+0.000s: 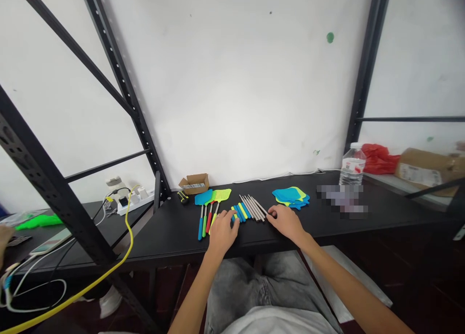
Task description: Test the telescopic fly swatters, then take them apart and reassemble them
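Observation:
My left hand (222,231) is curled at the left end of a row of loose blue and yellow handles (240,211). Its thumb and index finger close around the end of one handle, partly hidden by the hand. To the right of the row lies a fan of thin metal rods (254,209). The fingertips of my right hand (285,221) pinch the lower end of the rightmost rod. Left of my hands lie several assembled fly swatters (205,213) with coloured handles. Blue and yellow-green swatter heads (288,195) are piled beyond my right hand.
A small open cardboard box (195,182) and a black-and-yellow item (182,197) stand at the back left. A water bottle (352,165) is at the right. A yellow cable (128,232) hangs by the left rack post. Another person's hand (4,237) shows far left.

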`<state>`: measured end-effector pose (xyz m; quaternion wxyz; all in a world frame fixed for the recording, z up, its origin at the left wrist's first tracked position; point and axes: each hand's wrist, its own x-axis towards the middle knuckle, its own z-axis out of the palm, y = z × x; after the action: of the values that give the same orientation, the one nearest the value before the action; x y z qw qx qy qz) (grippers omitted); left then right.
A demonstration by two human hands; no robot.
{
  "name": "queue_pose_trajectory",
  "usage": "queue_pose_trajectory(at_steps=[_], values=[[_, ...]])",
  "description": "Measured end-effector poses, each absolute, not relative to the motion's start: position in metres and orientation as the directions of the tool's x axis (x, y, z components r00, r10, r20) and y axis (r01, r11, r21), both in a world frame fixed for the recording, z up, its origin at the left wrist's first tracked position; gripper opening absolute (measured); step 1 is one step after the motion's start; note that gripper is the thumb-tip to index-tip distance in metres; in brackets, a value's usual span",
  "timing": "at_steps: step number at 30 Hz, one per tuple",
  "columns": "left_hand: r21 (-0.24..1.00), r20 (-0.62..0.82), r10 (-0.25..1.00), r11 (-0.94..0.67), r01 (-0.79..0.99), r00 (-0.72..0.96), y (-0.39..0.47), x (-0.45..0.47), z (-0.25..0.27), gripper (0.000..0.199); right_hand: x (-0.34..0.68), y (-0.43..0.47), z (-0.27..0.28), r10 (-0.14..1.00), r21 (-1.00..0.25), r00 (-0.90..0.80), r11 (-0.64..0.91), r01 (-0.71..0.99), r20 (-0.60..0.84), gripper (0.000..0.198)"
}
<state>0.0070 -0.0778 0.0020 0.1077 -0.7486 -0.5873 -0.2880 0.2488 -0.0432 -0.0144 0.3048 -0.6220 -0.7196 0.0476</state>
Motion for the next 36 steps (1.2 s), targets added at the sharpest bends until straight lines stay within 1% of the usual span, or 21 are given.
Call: queue_pose_trajectory(at_steps=[4, 10, 15, 18, 21, 25, 28, 31, 33, 36], values=[[0.175, 0.509, 0.845, -0.286, 0.942, 0.162, -0.071, 0.008, -0.007, 0.033, 0.253, -0.043, -0.012, 0.940, -0.405, -0.009, 0.156, 0.901, 0.342, 0.019], [0.177, 0.477, 0.859, -0.299, 0.937, 0.184, -0.073, 0.006, -0.009, 0.032, 0.253, -0.042, -0.012, 0.946, -0.392, 0.040, 0.095, 0.915, 0.321, 0.026], [0.202, 0.461, 0.862, -0.336, 0.920, 0.214, -0.077, 0.007, -0.007, 0.029, 0.255, -0.041, -0.011, 0.947, -0.369, -0.004, 0.128, 0.921, 0.320, 0.027], [0.228, 0.454, 0.866, -0.338, 0.913, 0.208, -0.077, 0.005, -0.007, 0.028, 0.258, -0.039, -0.010, 0.945, -0.389, -0.028, 0.161, 0.907, 0.326, 0.029], [0.249, 0.459, 0.869, -0.323, 0.913, 0.183, -0.076, 0.005, -0.008, 0.030, 0.262, -0.036, -0.010, 0.944, -0.452, -0.043, 0.196, 0.871, 0.326, 0.032], [0.296, 0.464, 0.876, -0.296, 0.908, 0.134, -0.075, 0.004, -0.010, 0.034, 0.270, -0.028, -0.013, 0.953, -0.618, -0.084, 0.255, 0.744, 0.292, 0.036], [0.339, 0.480, 0.869, -0.308, 0.889, 0.118, -0.075, 0.003, -0.009, 0.034, 0.276, -0.021, -0.016, 0.959, -0.764, -0.105, 0.275, 0.584, 0.265, 0.039], [0.385, 0.488, 0.867, -0.321, 0.865, 0.105, -0.076, 0.003, -0.008, 0.035, 0.280, -0.017, -0.018, 0.967, -0.892, -0.102, 0.253, 0.375, 0.232, 0.042], [0.416, 0.483, 0.870, -0.331, 0.847, 0.102, -0.076, 0.003, -0.007, 0.039, 0.281, -0.017, -0.018, 0.974, -0.934, -0.096, 0.226, 0.276, 0.207, 0.043], [0.461, 0.491, 0.865, -0.361, 0.811, 0.106, -0.074, 0.001, -0.009, 0.046, 0.282, -0.017, -0.016, 0.982, -0.960, -0.074, 0.184, 0.210, 0.172, 0.042]])
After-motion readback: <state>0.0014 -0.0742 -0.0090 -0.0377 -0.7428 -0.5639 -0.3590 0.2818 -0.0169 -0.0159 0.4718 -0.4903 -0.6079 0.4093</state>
